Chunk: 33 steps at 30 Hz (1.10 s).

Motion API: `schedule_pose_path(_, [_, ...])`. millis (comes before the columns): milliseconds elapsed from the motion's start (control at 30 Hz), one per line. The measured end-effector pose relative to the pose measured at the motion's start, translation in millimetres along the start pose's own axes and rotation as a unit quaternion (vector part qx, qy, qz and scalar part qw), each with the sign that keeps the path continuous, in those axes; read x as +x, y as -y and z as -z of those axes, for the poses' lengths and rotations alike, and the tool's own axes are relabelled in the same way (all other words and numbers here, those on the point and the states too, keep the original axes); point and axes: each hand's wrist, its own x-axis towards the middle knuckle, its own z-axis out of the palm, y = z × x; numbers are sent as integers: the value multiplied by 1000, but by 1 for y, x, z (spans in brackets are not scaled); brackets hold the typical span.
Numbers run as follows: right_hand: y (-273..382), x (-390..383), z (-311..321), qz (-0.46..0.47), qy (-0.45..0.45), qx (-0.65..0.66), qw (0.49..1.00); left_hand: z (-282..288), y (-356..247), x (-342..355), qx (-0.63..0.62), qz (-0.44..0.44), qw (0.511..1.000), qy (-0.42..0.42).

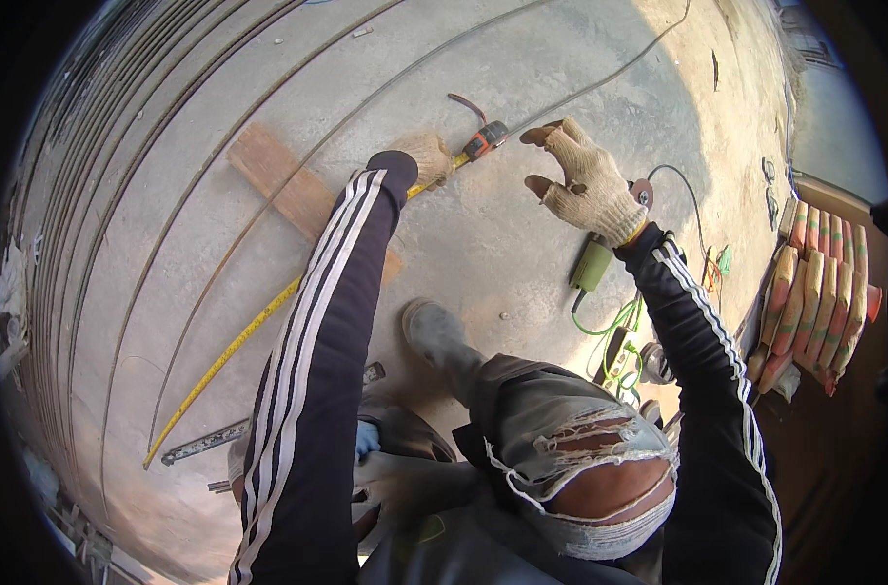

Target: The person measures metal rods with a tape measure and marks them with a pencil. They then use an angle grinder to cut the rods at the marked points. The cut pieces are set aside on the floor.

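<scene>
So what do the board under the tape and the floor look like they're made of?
Board: looks like bare, unfinished wood, reddish-brown, flat and straight-edged. Floor: probably concrete, grey, matt and dusty with faint scuffs. Tape: yellow blade, metal or plastic; cannot tell.

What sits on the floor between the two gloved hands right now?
In the head view, the orange-and-black tape measure case lies between the left gloved hand, which rests on the yellow tape blade, and the raised right gloved hand; otherwise bare concrete.

tape (pixel 231 343): lying across the floor (pixel 483 234), running under the plank (pixel 286 187)
grinder (pixel 600 255): lying right of the tape
sacks (pixel 816 292): leaning at the floor's right edge
</scene>
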Motion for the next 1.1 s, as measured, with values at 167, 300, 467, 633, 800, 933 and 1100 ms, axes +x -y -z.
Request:
schedule_pose_path(167, [-26, 58, -13, 112, 119, -183, 969, 7, -5, 0, 87, -16, 996, -3])
schedule_pose_path(300, [-60, 104, -45, 182, 162, -212, 946, 12, -7, -10, 64, 26, 998, 3])
schedule_pose_path(467, [-87, 114, -42, 246, 200, -136, 939, 15, -20, -18, 45, 44, 998, 10])
schedule_pose_path(633, [-116, 124, -30, 225, 209, -133, 942, 10, -23, -30, 14, 53, 998, -8])
schedule_pose_path(800, [-181, 114, 8, 247, 122, -129, 953, 9, -18, -23, -16, 25, 999, 29])
schedule_pose_path(933, [-204, 103, 41, 240, 104, -57, 964, 16, -7, -28, -22, -31, 999, 36])
schedule_pose_path(1100, [-197, 101, 43, 238, 118, -17, 964, 13, -1, -23, -43, -37, 997, 50])
